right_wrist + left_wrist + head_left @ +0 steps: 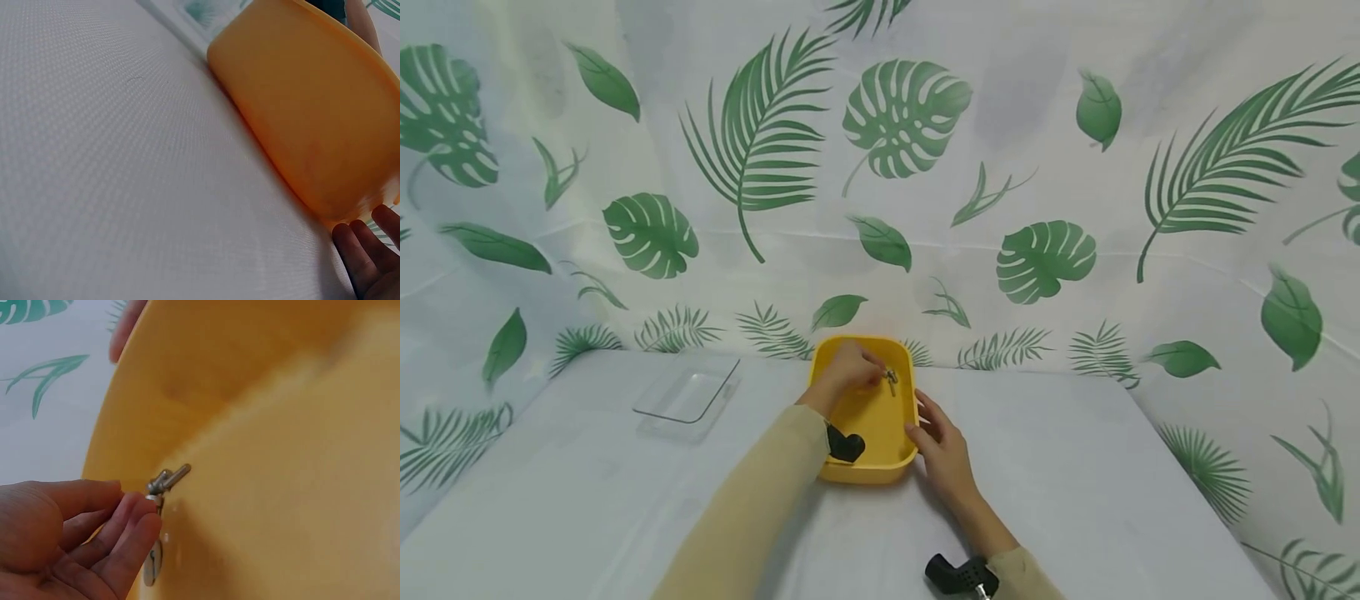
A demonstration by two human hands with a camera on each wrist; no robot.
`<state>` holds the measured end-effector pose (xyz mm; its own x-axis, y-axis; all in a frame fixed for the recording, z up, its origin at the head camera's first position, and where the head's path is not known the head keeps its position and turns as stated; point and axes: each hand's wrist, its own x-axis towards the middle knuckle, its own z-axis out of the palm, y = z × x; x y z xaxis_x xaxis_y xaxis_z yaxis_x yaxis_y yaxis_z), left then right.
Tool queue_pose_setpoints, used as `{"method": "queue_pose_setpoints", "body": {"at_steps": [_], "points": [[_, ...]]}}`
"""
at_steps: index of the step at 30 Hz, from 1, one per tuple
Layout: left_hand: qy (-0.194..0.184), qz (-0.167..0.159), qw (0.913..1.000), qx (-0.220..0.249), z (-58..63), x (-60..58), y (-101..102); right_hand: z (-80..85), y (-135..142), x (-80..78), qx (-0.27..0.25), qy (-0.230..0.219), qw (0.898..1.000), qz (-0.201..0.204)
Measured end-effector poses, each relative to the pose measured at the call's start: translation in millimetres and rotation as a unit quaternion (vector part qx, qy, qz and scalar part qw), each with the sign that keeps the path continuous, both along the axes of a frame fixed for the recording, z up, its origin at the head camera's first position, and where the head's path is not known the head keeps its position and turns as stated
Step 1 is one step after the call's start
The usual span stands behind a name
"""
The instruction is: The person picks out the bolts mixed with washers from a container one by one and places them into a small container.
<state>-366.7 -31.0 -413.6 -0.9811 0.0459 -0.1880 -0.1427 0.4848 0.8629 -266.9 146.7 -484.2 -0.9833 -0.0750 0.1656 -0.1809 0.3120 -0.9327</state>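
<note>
A small silver bunch of metal pieces that looks like keys (154, 556) is pinched at the fingertips of my left hand (852, 367). That hand reaches into a yellow plastic tub (868, 425), near its far right part. In the left wrist view, the bunch shows short rounded rods and a flat piece with a dark mark, partly covered by the fingers. My right hand (946, 454) rests against the tub's right side, its thumb at the rim. Its fingertips (356, 240) touch the outer wall in the right wrist view.
A clear, shallow transparent container (688, 396) stands on the white-covered table (572, 483), left of the tub. Behind the table hangs a white cloth (925, 200) printed with green leaves. Wrist cameras are strapped to both arms.
</note>
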Motion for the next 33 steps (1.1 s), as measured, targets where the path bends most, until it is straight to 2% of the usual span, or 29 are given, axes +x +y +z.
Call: {"method": "queue_pose_setpoints", "body": {"at_steps": [5, 10, 17, 27, 33], "points": [[-0.006, -0.004, 1.0000, -0.005, -8.7, 0.3, -1, -1.9, -3, 0.7, -0.002, 0.002, 1.000, 0.005], [-0.017, -0.008, 0.9997, 0.017, -14.4, 1.0, 0, -3.5, -3, 1.2, -0.002, 0.013, 1.000, 0.007], [-0.013, -0.017, 0.9995, 0.023, -13.8, 1.2, 5, -1.2, -1, 1.0, -0.004, 0.020, 1.000, 0.007], [-0.028, -0.049, 0.9973, 0.048, -14.2, 0.9, 14, 0.2, 0, 2.0, 0.004, 0.026, 1.000, 0.013], [-0.028, -0.053, 0.9977, 0.033, -14.3, 0.7, 18, 1.4, 1, 2.4, 0.000, 0.018, 1.000, 0.009]]}}
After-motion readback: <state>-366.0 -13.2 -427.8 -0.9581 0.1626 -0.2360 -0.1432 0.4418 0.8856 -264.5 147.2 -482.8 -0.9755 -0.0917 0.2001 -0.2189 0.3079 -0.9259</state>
